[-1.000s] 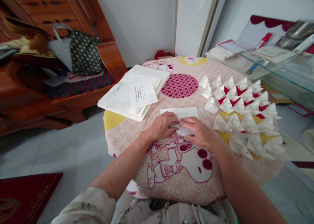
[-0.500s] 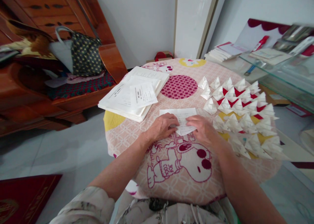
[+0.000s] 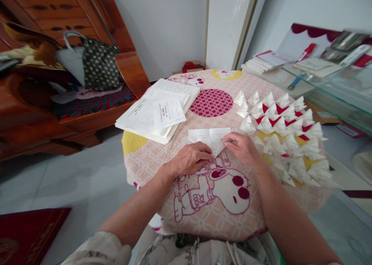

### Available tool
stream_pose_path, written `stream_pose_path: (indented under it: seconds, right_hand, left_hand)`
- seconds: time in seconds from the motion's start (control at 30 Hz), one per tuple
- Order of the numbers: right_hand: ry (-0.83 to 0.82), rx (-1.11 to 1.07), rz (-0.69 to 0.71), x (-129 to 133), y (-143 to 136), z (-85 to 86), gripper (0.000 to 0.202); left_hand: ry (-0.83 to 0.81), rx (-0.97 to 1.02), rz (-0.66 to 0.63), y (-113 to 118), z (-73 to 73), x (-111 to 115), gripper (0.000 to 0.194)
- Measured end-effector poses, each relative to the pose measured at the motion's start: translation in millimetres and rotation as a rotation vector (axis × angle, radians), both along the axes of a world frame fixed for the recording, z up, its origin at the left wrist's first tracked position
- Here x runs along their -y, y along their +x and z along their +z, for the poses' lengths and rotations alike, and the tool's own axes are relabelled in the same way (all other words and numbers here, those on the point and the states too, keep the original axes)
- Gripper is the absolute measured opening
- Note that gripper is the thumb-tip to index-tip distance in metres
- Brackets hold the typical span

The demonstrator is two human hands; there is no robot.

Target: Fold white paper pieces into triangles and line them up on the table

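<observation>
A printed white sheet of paper (image 3: 209, 136) lies on the cloth-covered table, a crease down its middle and its lower edges angled to a point. My left hand (image 3: 193, 156) rests on its lower left side, fingers curled together and pressing on the paper. At the right edge, my right hand (image 3: 241, 147) pinches the sheet between thumb and fingers. To the right stand rows of pointed folded paper pieces (image 3: 273, 123), several of them over red and yellow patches. A stack of printed sheets (image 3: 139, 112) lies on the left of the table.
The round table wears a pink patterned cloth (image 3: 203, 207). A glass shelf (image 3: 334, 85) with papers and a red marker (image 3: 306, 52) stands at the right. On the left is a wooden bench (image 3: 130, 73) holding a checked bag (image 3: 100, 63). A dark red folder-like board (image 3: 29, 234) is at lower left.
My right hand has drawn right and now pinches the paper's right edge. My left hand has slid slightly down along it. The sheet's lower right side now slants to a point.
</observation>
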State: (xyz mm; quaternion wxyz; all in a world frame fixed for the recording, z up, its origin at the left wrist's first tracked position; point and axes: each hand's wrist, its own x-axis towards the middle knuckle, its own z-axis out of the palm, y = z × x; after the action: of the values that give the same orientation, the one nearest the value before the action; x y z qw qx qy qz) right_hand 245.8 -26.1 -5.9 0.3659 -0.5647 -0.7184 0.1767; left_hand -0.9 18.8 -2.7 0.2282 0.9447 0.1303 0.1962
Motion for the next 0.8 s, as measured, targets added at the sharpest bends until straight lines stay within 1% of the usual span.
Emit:
stream_pose_path:
  seconds: [0.1, 0.23, 0.33, 0.47, 0.6, 0.73, 0.8]
  right_hand:
    - [0.028, 0.024, -0.004, -6, -4, -3.7, 0.013]
    - [0.096, 0.049, 0.029, -13, -14, -6.2, 0.014]
    - [0.109, 0.068, 0.047, -18, -20, -6.5, 0.015]
    - [0.093, 0.094, 0.021, -23, -24, -8.1, 0.014]
    - [0.096, 0.087, -0.010, -26, -27, -14.4, 0.013]
    - [0.090, 0.072, -0.037, -26, -30, -21.4, 0.011]
    - [0.084, 0.062, -0.050, -27, -32, -23.5, 0.011]
  left_hand:
    - [-0.007, -0.008, -0.018, 0, 1.6, 1, 0.025]
    - [-0.027, -0.008, -0.043, 0, 2.8, 0, 0.025]
    - [-0.049, -0.013, -0.048, -1, 3.9, 0, 0.025]
    - [-0.067, -0.025, -0.046, -1, 6.1, -1, 0.025]
    - [-0.075, -0.045, -0.040, -1, 8.4, 1, 0.021]
    - [-0.073, -0.073, 0.019, -1, 9.8, 3, 0.028]
    - [-0.066, -0.073, 0.019, 0, 10.0, 4, 0.030]
